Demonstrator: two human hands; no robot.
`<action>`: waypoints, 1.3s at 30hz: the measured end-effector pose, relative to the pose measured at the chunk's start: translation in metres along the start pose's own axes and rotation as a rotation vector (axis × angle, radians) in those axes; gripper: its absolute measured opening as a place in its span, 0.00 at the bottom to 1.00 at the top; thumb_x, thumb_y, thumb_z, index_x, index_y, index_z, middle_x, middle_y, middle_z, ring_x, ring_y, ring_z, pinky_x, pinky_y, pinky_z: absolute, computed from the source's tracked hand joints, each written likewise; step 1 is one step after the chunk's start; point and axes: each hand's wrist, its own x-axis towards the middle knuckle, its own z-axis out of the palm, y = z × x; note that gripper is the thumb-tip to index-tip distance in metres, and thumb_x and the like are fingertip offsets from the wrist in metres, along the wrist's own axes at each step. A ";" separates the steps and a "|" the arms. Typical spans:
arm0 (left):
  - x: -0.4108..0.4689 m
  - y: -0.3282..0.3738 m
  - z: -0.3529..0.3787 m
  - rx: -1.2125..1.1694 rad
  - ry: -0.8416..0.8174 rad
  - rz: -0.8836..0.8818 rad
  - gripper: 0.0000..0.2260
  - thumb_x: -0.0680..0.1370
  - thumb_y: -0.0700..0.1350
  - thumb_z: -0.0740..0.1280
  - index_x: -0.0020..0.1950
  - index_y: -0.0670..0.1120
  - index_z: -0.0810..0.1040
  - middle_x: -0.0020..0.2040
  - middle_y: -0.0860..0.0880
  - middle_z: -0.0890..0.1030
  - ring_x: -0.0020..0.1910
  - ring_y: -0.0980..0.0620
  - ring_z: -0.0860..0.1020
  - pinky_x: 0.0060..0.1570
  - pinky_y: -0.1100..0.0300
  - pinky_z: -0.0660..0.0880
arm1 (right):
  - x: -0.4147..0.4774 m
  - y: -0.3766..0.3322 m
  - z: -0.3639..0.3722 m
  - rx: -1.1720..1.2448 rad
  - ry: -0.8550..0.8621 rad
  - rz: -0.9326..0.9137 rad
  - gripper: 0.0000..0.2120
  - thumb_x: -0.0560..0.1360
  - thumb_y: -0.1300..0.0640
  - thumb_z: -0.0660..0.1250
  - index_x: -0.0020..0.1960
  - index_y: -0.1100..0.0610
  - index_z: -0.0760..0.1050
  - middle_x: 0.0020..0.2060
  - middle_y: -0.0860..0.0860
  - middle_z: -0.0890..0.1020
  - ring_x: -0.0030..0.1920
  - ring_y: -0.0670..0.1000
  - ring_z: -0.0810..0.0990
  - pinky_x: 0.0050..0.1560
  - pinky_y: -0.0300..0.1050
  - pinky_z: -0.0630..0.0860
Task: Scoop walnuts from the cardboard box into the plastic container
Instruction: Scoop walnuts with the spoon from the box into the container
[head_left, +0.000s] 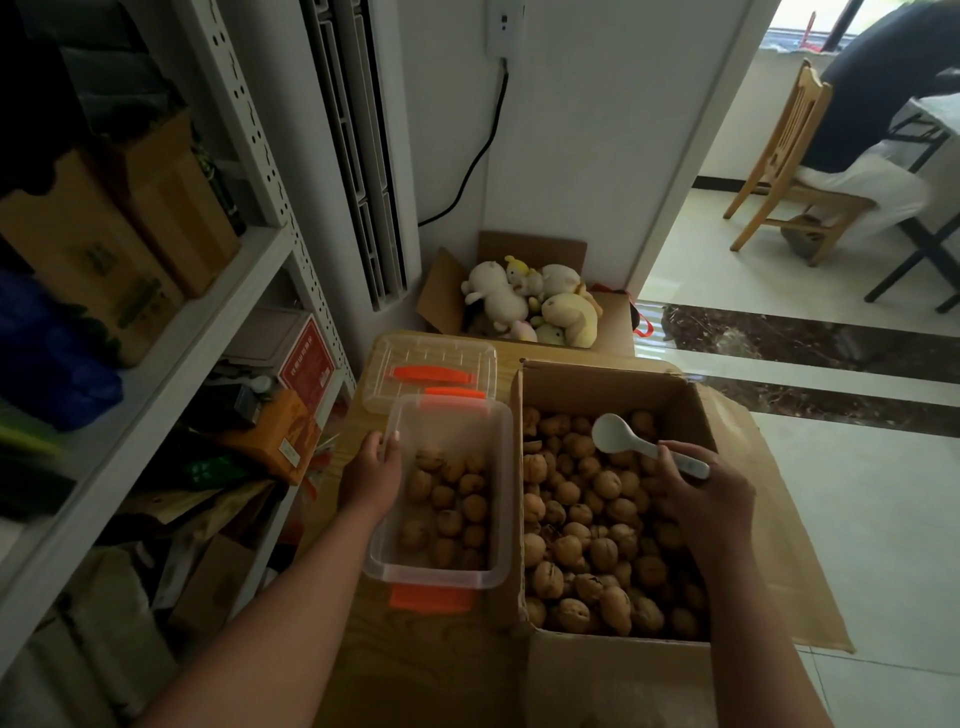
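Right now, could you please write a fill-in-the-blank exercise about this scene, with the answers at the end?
1. The right hand holds a white ____ above the cardboard box.
2. The left hand grips the rim of the clear plastic ____.
3. The lid lying behind it has an ____ clip.
Answers: spoon; container; orange.

Container (501, 519) left of box (613, 384); lid (431, 358) behind.

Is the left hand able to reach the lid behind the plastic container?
Probably yes: the left hand grips the rim of the plastic container, and the lid lies uncovered just beyond it.
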 end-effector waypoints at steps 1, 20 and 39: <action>0.000 0.000 0.000 0.003 -0.001 -0.003 0.23 0.82 0.58 0.52 0.71 0.47 0.67 0.66 0.43 0.74 0.62 0.42 0.74 0.56 0.50 0.71 | -0.002 0.002 0.000 0.002 0.005 0.015 0.08 0.73 0.61 0.70 0.51 0.61 0.81 0.41 0.53 0.83 0.40 0.51 0.82 0.39 0.44 0.80; -0.005 0.006 -0.001 0.030 0.004 -0.007 0.23 0.83 0.56 0.51 0.73 0.46 0.64 0.69 0.42 0.72 0.65 0.41 0.72 0.56 0.52 0.69 | -0.012 0.020 0.013 -0.064 0.015 0.107 0.07 0.76 0.60 0.65 0.43 0.63 0.78 0.31 0.51 0.78 0.32 0.51 0.76 0.30 0.40 0.71; -0.009 0.010 -0.003 -0.005 0.006 -0.017 0.22 0.83 0.56 0.52 0.73 0.45 0.65 0.69 0.42 0.72 0.65 0.41 0.72 0.56 0.52 0.69 | -0.025 0.023 0.022 0.262 0.019 0.605 0.09 0.77 0.55 0.64 0.44 0.59 0.76 0.32 0.56 0.76 0.28 0.51 0.71 0.28 0.42 0.67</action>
